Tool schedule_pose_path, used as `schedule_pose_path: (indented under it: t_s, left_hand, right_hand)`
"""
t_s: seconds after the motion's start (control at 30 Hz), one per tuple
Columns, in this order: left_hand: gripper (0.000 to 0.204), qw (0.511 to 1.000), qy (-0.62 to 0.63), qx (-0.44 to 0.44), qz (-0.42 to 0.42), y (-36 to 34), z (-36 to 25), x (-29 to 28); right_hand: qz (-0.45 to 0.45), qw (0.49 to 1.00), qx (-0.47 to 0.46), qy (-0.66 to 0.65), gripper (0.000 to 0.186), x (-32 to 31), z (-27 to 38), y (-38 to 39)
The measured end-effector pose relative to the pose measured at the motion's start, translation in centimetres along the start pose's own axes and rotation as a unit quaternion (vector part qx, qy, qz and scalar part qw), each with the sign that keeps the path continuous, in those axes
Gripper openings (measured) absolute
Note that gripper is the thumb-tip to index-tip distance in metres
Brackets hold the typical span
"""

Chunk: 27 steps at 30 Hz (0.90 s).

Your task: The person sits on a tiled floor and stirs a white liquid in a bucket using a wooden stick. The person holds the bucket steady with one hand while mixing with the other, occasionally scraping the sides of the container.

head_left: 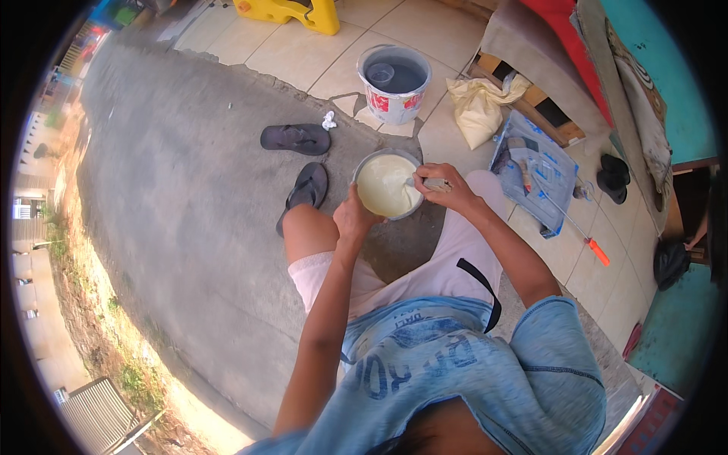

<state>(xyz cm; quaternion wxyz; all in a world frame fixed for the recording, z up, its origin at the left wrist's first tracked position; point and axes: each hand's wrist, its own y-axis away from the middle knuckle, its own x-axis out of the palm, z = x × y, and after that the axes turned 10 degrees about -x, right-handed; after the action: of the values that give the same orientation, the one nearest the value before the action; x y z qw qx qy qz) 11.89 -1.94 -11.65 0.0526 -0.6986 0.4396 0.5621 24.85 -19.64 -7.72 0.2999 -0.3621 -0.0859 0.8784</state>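
Observation:
In front of me, between my knees, is a round grey bowl (361, 164) of creamy, pale yellow mixture (385, 184). My left hand (355, 216) grips its lower left side, with the thumb up near the rim. My right hand (449, 188) is closed round a stirring tool with a pale grey handle (437, 184) at the right side of the bowl. The tool's far end dips into the mixture, so its exact kind cannot be made out.
Beyond the bowl stands a white bucket (394, 106) of grey water with a clear cup (380, 73) afloat. Black flip-flops (296, 139) lie to the left. On the right are a yellowish bag (478, 114), a blue-and-grey plastic sheet (540, 171) and an orange-handled screwdriver (597, 252).

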Motion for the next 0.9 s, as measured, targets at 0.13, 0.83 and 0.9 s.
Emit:
schedule_pose_path:
  t_s: [0.13,0.83,0.9]
  left_hand:
    - [0.11,1.0,0.014,0.009,-0.001,0.2,-0.1,-0.2]
    - [0.111,1.0,0.016,0.019,-0.016,0.1,0.5,0.2]
    - [0.11,0.999,0.019,0.021,-0.019,0.0,0.5,0.3]
  right_hand:
    - [-0.084,0.996,-0.024,0.005,0.01,2.7,0.1,0.0]
    - [0.012,0.996,0.083,0.014,0.017,2.8,1.3,-0.2]
    - [0.069,0.993,0.095,0.013,0.017,1.1,1.9,-0.2]
